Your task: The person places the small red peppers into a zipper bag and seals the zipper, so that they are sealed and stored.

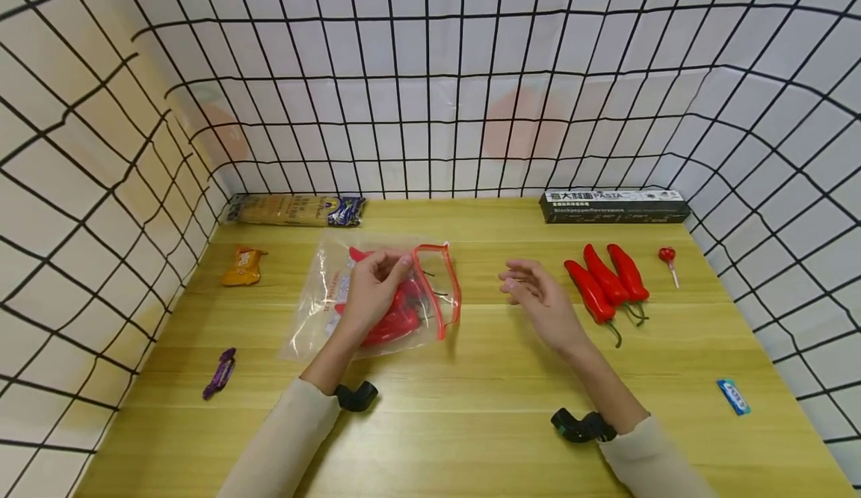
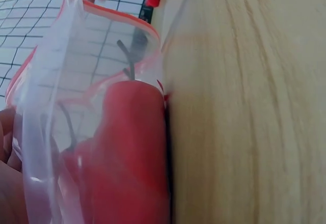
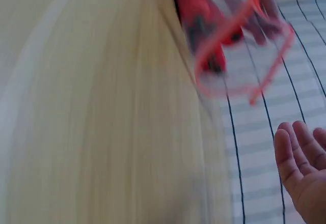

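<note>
I get bright head view, wire grid [image 1: 428,77] bowing at edges; right wrist view dimmer, bag rim [image 3: 228,26] blurred.

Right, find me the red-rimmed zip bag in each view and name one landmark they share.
Head: the red-rimmed zip bag lies left of centre, the left hand on it.
Left wrist: the bag fills most of the left half.
Right wrist: the bag is blurred at upper right, cut off by the top edge.
Shared landmark: the black wire grid.
</note>
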{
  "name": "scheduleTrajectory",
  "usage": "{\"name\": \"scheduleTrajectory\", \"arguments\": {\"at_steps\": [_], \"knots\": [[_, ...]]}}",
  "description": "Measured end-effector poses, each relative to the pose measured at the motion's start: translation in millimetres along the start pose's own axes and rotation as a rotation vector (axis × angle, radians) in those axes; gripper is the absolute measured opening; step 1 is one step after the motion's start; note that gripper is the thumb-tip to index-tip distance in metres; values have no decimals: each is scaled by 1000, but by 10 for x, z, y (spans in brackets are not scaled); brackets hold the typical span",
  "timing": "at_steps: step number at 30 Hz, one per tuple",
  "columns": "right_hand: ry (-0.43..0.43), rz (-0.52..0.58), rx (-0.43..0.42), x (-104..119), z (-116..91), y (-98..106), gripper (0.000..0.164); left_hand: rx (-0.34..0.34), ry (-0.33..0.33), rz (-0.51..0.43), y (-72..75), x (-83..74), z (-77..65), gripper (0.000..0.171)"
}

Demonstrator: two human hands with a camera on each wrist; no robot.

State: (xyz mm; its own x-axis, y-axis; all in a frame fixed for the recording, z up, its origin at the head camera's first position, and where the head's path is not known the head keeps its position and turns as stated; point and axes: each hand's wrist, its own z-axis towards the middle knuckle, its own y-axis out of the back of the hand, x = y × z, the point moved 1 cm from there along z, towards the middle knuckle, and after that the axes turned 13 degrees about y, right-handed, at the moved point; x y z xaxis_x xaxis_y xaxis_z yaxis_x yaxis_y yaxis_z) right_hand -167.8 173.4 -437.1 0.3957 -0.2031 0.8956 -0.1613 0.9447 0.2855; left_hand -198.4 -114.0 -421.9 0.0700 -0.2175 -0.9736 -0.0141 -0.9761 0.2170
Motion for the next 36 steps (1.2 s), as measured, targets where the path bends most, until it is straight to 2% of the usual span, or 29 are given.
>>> {"name": "scheduleTrajectory", "arguments": {"at_steps": [3, 7, 10, 12, 16, 19, 23, 27, 36], "knots": [[-45, -201, -40, -57, -119, 315, 42, 20, 3, -5, 2, -35, -26, 22], [-83, -499, -55, -125, -235, 680, 43, 21, 11, -12, -12, 117, 69, 23], [-118, -658, -34, -153, -289, 873, 47, 19, 11, -17, -22, 249, 148, 25], [-152, -719, -6, -163, -315, 960, 51, 20, 6, -20, -24, 281, 161, 27], [-198, -803, 61, -184, -339, 1031, 54, 23, -8, -29, -22, 312, 168, 31], [-191, -822, 91, -201, -329, 1014, 52, 26, -21, -41, -21, 314, 168, 33], [-171, -807, 92, -213, -308, 967, 52, 33, -33, -54, -23, 316, 171, 35], [-194, -811, 77, -245, -323, 929, 53, 39, -28, -56, -24, 324, 176, 34], [-239, -911, 121, -282, -338, 882, 55, 21, -22, -34, -23, 302, 159, 34]]}}
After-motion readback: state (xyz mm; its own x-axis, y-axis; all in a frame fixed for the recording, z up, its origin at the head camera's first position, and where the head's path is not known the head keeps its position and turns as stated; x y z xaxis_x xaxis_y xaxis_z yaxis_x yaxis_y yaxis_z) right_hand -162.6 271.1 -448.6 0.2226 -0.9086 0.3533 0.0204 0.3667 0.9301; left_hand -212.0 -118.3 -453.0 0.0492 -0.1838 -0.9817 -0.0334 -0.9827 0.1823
